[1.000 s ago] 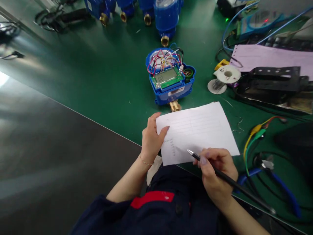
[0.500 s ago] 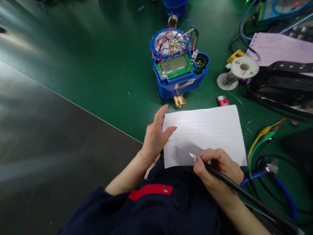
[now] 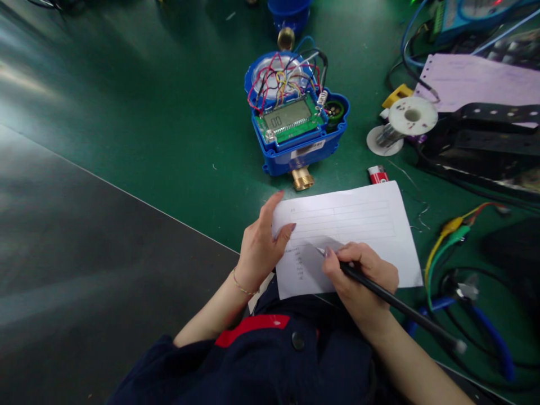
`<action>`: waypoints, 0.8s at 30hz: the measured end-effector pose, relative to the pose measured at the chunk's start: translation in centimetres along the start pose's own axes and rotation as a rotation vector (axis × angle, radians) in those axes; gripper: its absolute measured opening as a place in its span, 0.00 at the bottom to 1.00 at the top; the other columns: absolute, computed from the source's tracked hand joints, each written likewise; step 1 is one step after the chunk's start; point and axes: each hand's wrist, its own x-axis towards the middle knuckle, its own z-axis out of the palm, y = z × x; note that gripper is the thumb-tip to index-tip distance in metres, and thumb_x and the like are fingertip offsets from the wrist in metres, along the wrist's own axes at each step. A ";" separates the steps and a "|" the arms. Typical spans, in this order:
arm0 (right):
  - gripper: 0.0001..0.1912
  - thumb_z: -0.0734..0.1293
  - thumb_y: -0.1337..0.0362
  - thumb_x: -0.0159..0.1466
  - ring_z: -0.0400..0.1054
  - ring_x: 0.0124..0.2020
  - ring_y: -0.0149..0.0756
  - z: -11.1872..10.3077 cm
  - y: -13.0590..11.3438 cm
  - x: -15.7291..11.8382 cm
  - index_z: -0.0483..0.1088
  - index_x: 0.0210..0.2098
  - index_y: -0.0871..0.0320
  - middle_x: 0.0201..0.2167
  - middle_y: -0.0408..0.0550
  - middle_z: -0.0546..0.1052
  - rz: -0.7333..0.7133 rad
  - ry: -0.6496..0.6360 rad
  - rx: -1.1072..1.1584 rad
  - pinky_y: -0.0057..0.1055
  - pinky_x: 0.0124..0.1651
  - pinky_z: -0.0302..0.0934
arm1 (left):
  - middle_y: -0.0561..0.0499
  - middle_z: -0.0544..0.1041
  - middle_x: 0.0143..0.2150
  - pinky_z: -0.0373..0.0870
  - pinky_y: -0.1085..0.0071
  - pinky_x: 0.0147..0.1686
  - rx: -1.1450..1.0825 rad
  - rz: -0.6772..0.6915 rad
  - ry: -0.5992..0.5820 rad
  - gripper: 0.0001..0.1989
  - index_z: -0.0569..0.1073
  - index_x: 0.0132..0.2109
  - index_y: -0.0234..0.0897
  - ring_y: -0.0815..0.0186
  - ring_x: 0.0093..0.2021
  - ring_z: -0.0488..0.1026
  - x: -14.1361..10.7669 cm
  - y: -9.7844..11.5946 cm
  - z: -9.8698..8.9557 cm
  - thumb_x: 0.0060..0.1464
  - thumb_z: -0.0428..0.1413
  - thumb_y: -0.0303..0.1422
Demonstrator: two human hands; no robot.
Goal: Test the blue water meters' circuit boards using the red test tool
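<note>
A white sheet of paper (image 3: 371, 242) with printed lines and small handwriting lies at the table's front edge. My left hand (image 3: 264, 242) rests on its left edge, thumb and forefinger spread apart. A black pen (image 3: 379, 289) is gripped in my right hand (image 3: 363, 278), its silver tip at the paper's middle left. Beyond the sheet sits an opened blue meter (image 3: 295, 157), with a green circuit board, a display (image 3: 287, 115), loose coloured wires and a brass threaded fitting (image 3: 302, 178) pointing toward me.
To the right are a solder spool (image 3: 412, 115), a red and white lighter (image 3: 377, 174), pink paper (image 3: 476, 84), a black holder (image 3: 493, 143), clip leads (image 3: 451, 228) and blue-handled pliers (image 3: 491, 332). Another blue part (image 3: 291, 11) stands at the top.
My right hand and the pen have moved up and left over the sheet, and the pen leans differently. The view has shifted slightly. My left hand stays at the paper's left edge.
</note>
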 end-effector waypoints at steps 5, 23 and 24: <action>0.12 0.66 0.65 0.57 0.57 0.14 0.22 0.3 0.3 0.2 0.61 0.19 0.57 0.14 0.36 0.65 -0.012 -0.080 -0.028 0.22 0.20 0.52 | 0.44 0.68 0.57 0.74 0.71 0.41 -0.007 0.003 -0.002 0.28 0.54 0.58 0.37 0.63 0.49 0.72 0.0 -0.1 0.0 0.52 0.55 0.29; 0.13 0.65 0.66 0.58 0.59 0.15 0.22 0.4 0.2 0.5 0.62 0.18 0.57 0.14 0.36 0.66 -0.011 -0.139 -0.069 0.22 0.21 0.53 | 0.45 0.71 0.53 0.74 0.74 0.35 -0.007 -0.011 -0.014 0.26 0.55 0.58 0.38 0.66 0.42 0.75 0.0 -0.2 -0.1 0.53 0.54 0.31; 0.13 0.65 0.66 0.58 0.59 0.15 0.22 0.3 0.2 0.4 0.62 0.18 0.57 0.14 0.36 0.67 -0.005 -0.137 -0.072 0.22 0.21 0.53 | 0.45 0.71 0.54 0.74 0.73 0.36 -0.011 -0.010 -0.014 0.26 0.55 0.58 0.38 0.66 0.43 0.74 0.0 -0.2 -0.1 0.53 0.54 0.31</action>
